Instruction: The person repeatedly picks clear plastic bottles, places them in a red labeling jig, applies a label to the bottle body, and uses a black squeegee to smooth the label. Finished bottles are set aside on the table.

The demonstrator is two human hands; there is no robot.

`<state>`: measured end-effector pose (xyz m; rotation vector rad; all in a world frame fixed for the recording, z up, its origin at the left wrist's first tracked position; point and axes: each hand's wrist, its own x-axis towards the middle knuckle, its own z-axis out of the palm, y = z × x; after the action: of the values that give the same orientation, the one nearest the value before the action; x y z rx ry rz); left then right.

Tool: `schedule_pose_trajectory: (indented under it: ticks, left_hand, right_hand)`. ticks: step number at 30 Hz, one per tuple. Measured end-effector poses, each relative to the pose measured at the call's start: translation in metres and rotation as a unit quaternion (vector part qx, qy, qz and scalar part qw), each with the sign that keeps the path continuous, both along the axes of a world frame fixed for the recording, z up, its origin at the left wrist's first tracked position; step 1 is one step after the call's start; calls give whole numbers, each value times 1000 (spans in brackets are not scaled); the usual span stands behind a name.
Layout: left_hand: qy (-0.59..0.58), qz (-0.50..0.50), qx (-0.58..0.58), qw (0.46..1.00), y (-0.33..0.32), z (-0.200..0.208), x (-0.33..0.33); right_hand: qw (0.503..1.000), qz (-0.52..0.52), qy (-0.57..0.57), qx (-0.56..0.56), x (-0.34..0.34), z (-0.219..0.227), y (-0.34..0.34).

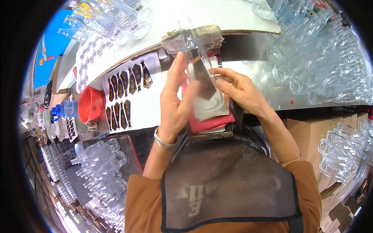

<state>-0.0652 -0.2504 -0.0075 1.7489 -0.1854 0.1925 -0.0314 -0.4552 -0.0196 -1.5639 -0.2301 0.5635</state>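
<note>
Over red cloth (217,122), a clear bottle (200,62), dark tie-shaped label (203,80).

Cannot make out the fingers of the left hand (174,99), blurred, nor the side of the bottle (203,73) behind them. Cannot read the tiny marks on the labels (132,81), nor see all the upper-right glassware (318,54), cut by the rim.

Lighting: bright; the white board (217,15) is almost washed out. Glare: thrown off the metal tabletop (252,64); highlights scattered over the clear bottles (311,58). Blur: the left hand's fingers (177,70) are smeared. Rim: edges are bent, corners blackened.
</note>
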Motion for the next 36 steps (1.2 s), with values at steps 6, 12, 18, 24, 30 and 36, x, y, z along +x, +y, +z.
schedule_pose_trajectory:
  ticks: [6, 12, 18, 24, 30, 36]
  left_hand:
    - [-57, 13, 221, 974, -5, 16, 12]
    - [-52, 16, 227, 972, -5, 16, 13]
    - [-65, 21, 231, 971, -6, 13, 13]
    - [-66, 25, 235, 969, -6, 13, 13]
    - [-63, 28, 242, 968, -7, 14, 14]
    - [-37, 38, 162, 985, -5, 4, 15]
  right_hand:
    - [1000, -14, -19, -2, -4, 1, 5]
    - [999, -20, -28, 6, -5, -2, 6]
    - [999, -20, -27, -1, -5, 1, 6]
    - [999, -37, -16, 15, -4, -4, 5]
    - [904, -288, 171, 265, 31, -66, -35]
    - [972, -153, -143, 110, 52, 13, 5]
